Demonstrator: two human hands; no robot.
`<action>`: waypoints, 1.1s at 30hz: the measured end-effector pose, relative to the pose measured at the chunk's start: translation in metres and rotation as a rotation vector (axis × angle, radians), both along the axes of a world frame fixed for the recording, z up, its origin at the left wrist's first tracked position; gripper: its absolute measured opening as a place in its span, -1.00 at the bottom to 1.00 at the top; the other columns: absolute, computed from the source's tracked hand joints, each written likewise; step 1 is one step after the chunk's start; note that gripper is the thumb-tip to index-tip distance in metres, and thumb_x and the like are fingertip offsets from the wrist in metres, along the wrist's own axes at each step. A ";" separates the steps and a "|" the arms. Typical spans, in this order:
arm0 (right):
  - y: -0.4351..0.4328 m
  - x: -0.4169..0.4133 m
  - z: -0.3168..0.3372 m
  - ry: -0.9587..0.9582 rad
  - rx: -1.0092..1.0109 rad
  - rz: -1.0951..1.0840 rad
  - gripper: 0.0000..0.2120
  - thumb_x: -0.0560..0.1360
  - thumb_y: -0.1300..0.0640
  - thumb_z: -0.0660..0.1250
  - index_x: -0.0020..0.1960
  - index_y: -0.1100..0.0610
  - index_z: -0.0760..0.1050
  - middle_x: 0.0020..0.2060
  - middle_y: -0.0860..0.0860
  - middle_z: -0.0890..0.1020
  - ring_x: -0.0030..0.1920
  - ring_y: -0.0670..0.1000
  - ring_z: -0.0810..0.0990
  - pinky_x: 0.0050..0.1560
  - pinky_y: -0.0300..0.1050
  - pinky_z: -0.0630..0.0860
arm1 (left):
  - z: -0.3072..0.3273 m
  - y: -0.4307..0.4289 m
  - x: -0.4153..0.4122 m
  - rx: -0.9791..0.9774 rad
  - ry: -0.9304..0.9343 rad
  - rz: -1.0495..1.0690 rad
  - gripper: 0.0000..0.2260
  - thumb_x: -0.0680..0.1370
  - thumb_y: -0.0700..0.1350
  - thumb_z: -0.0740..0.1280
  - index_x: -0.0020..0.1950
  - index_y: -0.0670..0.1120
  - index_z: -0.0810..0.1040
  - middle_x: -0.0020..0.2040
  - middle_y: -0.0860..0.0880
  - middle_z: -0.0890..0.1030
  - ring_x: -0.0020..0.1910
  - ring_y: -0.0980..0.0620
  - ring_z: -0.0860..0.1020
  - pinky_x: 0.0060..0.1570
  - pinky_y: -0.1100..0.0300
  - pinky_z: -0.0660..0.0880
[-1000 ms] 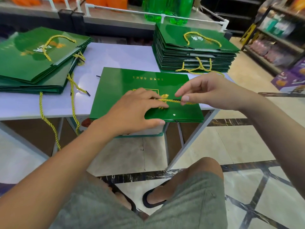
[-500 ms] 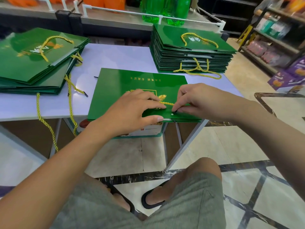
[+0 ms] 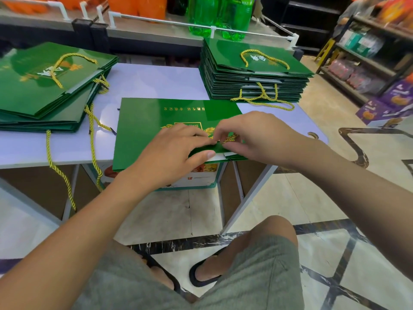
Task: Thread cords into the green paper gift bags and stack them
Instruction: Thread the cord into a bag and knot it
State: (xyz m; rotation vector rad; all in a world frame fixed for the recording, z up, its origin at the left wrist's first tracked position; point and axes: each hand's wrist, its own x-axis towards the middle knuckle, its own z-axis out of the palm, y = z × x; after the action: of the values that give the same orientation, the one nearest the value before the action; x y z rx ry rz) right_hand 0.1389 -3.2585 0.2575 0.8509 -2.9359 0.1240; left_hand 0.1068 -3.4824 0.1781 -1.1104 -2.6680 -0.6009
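**A:** Where's the work bag?

**B:** The green bag (image 3: 156, 121) lies flat on the table (image 3: 156, 79), mouth edge toward the person and slightly over the near rim. Probably so a thumb can get under it. It sits between the loose pile (image 3: 44, 92) on the left and the corded stack (image 3: 257, 86) at the far right.

**A:** Hands?

**B:** The left hand (image 3: 176, 153) has its fingers curved over the top panel and its thumb under the near edge, pinching that edge and lifting it a little. I read that as opening the mouth to reach the hole from inside. The right hand (image 3: 257, 135) has its fingertips closed tight on the yellow cord (image 3: 231, 138), right at the bag's edge. Only a short bunched bit of cord shows, and I can't see the hole itself.

**A:** Any change from a second ago?

**B:** Yes. Then the right hand was out to the right with a straight run of cord stretched between the hands, and the left hand lay flat holding the panel down. Half a second ago the right hand had dropped to the hole. Now the hands nearly touch, the visible cord is short, and the panel edge is raised.

**A:** Stage?

**B:** Mid-threading, I'd say. This bag isn't stacked yet.
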 end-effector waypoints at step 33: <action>-0.044 0.033 -0.043 -0.335 -1.151 -0.643 -0.79 0.64 0.03 0.36 -0.02 0.13 0.69 -0.52 -0.03 0.56 -0.56 -0.11 0.43 -0.45 -0.32 0.40 | -0.009 0.001 -0.006 0.168 -0.029 0.062 -0.58 0.73 0.16 0.00 0.28 0.11 0.62 0.18 0.15 0.66 0.14 0.01 0.55 0.16 -0.11 0.48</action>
State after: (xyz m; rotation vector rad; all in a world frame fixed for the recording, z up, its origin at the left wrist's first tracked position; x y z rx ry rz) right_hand 0.1722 -3.3030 0.2143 -0.2967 -2.4855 1.7514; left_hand 0.1010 -3.4816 0.1693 -0.9776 -2.6074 -0.8183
